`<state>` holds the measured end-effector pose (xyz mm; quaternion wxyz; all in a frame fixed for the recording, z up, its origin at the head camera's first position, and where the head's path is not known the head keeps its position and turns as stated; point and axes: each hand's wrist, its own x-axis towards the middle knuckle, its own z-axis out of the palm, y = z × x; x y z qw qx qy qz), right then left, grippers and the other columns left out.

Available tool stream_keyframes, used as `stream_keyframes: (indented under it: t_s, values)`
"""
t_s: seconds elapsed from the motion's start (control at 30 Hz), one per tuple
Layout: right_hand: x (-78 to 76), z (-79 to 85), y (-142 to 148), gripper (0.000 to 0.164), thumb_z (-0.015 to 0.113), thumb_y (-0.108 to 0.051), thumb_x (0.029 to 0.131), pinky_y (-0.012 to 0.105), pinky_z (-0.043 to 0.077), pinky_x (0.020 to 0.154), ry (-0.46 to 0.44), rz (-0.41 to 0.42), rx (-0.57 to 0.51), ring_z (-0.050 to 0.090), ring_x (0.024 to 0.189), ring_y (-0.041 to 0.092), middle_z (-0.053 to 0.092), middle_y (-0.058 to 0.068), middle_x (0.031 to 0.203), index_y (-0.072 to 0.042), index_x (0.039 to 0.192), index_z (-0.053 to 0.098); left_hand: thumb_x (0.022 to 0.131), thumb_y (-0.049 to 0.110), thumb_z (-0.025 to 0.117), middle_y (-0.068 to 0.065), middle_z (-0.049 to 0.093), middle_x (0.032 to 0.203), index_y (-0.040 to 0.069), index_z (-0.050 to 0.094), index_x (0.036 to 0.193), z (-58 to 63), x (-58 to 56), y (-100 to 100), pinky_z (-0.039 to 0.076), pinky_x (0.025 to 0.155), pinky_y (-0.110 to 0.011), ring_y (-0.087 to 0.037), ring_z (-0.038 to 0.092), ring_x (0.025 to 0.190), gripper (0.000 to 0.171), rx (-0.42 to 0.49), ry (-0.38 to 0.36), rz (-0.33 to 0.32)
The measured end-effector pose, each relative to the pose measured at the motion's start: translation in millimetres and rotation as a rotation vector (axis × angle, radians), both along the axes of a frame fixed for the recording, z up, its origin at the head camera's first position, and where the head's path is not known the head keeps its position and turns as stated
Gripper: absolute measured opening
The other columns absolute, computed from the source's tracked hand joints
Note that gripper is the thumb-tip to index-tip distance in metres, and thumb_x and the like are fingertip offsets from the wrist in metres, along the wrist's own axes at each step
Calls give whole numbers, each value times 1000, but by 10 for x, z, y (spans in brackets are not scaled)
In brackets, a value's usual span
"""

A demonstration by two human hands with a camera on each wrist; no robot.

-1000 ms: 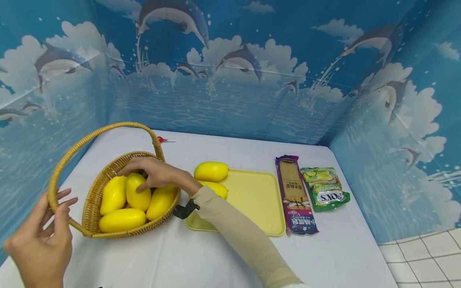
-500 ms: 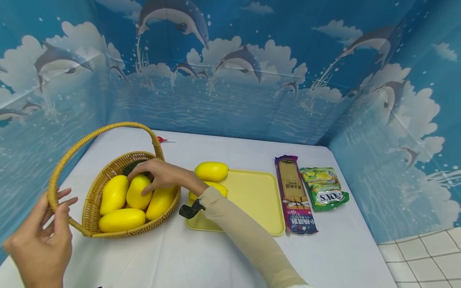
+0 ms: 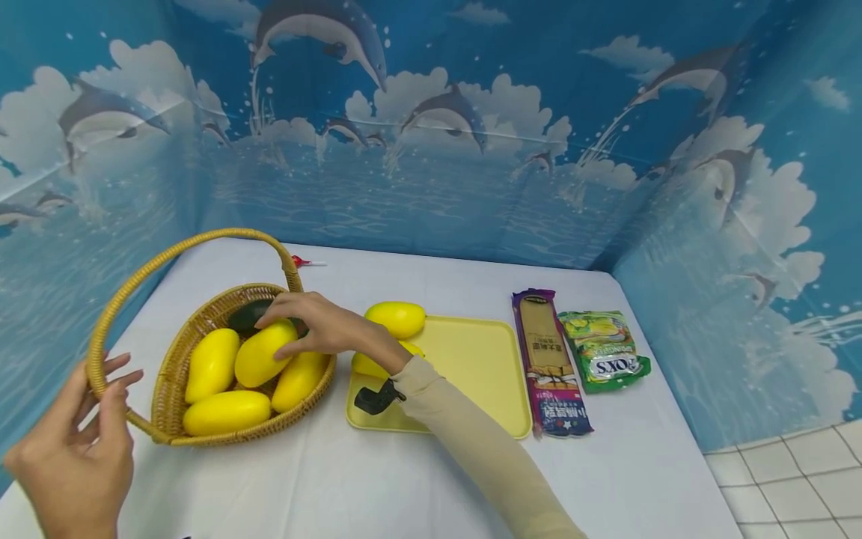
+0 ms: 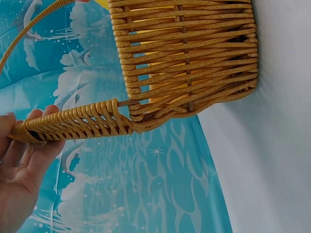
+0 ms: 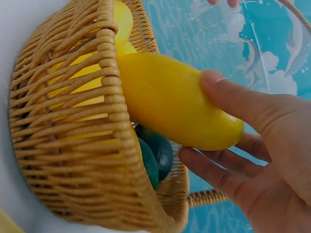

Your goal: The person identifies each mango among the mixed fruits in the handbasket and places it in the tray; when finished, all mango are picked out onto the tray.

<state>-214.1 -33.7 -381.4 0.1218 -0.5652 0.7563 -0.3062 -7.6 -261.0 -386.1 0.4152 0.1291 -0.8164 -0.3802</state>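
A wicker basket (image 3: 164,397) with a tall arched handle stands at the left of the table. My left hand (image 3: 77,457) holds the handle (image 4: 73,122) near its lower end, thumb on one side and fingers on the other. My right hand (image 3: 316,322) grips a yellow mango (image 5: 175,99) by one end, tilted, with its other end still over the basket. Several more mangoes (image 3: 227,412) lie in the basket. Behind the held mango are dark green, rounded things (image 5: 158,153), partly hidden, their kind unclear.
A pale yellow tray (image 3: 474,374) carries two mangoes (image 3: 396,320) at its left side, partly behind the right forearm. To its right lie a pasta packet (image 3: 552,359) and a green FOX'S bag (image 3: 604,352). A small red-and-white item (image 3: 306,262) sits behind the basket.
My right hand has drawn back to the right with the mango, which has lifted and tilted. More of the dark green thing behind it shows. My left hand stays on the handle.
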Motion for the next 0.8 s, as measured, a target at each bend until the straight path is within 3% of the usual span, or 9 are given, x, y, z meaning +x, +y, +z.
stream_keyframes:
  t_s: [0.13, 0.3, 0.53, 0.8]
  values:
    - [49, 11, 113, 51, 78, -19, 102, 21, 53, 90, 10, -31, -16, 58, 110, 20, 59, 14, 142, -2, 148, 63, 108, 10, 64, 7, 74, 135, 31, 67, 147, -13, 13, 2, 51, 91, -5, 18, 65, 106, 45, 15, -32, 12]
    - [115, -5, 283, 51, 75, -20, 104, 17, 46, 101, 25, -85, -32, 56, 121, 21, 57, 14, 142, -2, 150, 60, 108, 9, 63, 8, 73, 135, 33, 65, 148, -20, 15, 17, 51, 93, -5, 15, 65, 107, 47, 38, -52, 8]
    - [217, -87, 537, 46, 75, -20, 104, 18, 55, 87, -40, -122, -53, 61, 104, 18, 61, 11, 138, -3, 145, 64, 107, 8, 64, 6, 74, 134, 30, 67, 147, -12, 12, -7, 52, 92, -6, 14, 67, 106, 45, 44, -34, -2]
    - [376, -166, 880, 48, 77, -21, 102, 24, 57, 101, -88, -184, -109, 65, 119, 15, 68, 9, 141, -3, 145, 64, 106, 7, 65, 4, 75, 133, 26, 69, 144, -18, -14, -30, 52, 90, -5, 15, 67, 104, 43, 30, -5, -14]
